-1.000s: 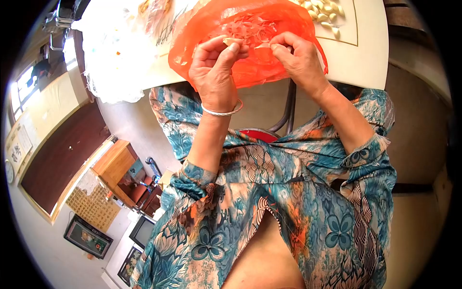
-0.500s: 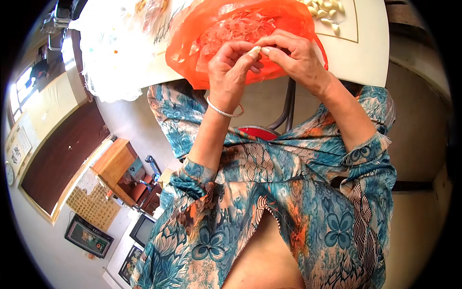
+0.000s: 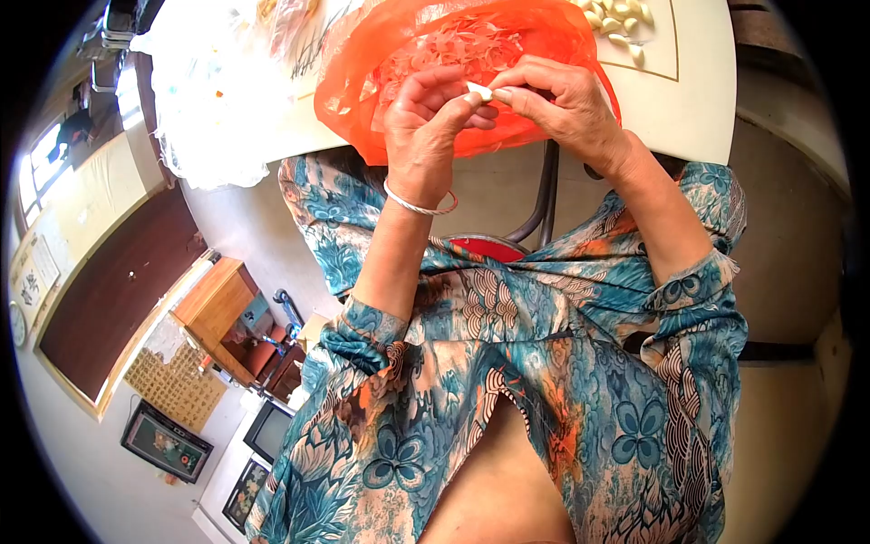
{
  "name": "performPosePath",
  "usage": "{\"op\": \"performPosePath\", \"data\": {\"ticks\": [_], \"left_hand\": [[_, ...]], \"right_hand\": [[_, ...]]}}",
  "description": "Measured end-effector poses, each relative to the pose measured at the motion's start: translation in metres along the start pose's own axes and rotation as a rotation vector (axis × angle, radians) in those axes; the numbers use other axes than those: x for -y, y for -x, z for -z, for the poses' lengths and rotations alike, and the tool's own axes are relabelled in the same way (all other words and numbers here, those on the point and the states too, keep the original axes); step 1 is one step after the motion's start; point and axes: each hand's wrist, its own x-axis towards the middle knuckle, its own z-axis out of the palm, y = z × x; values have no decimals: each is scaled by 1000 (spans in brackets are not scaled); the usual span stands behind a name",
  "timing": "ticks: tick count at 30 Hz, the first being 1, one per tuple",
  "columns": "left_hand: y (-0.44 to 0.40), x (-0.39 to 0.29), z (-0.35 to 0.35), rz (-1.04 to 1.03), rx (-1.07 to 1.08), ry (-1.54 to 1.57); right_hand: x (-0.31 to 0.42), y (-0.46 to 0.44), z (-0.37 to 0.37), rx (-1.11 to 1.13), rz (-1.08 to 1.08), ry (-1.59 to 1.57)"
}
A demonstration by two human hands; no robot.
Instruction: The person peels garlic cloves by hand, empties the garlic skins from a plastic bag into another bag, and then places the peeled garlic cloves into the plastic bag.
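Note:
A pale garlic clove (image 3: 479, 91) is held between my two hands, over the front of a red plastic bag. My left hand (image 3: 424, 136), with a white bracelet at the wrist, has its thumb and fingers closed around the clove's left part. My right hand (image 3: 573, 113) pinches the right end of the same clove between thumb and forefinger. Beneath and behind my hands, the red plastic bag (image 3: 349, 95) lies spread on the table, with thin papery skins (image 3: 453, 45) inside.
Peeled garlic cloves (image 3: 621, 23) lie in a group on the white table (image 3: 698, 100), right of the bag. Overexposed white plastic (image 3: 208, 109) covers the left end. A red stool seat (image 3: 487, 247) shows below the table edge.
The clove has tilted and shows more of its white surface between my fingers. My left hand has opened slightly and shifted a little left; my right hand stays nearly in place.

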Motion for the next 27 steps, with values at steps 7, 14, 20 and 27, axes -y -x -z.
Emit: {"op": "performPosePath", "data": {"ticks": [7,14,20,27], "left_hand": [[0,0,-1,4,6,24],[-1,3,-1,111,-3,131],[-1,6,-3,125,-19,239],[0,4,-6,90,-36,178]], "right_hand": [[-1,1,-2,-30,123,164],[-4,2,-5,-45,144,198],[-3,3,-6,-51,109,148],[3,3,-5,-17,-98,-37]]}}
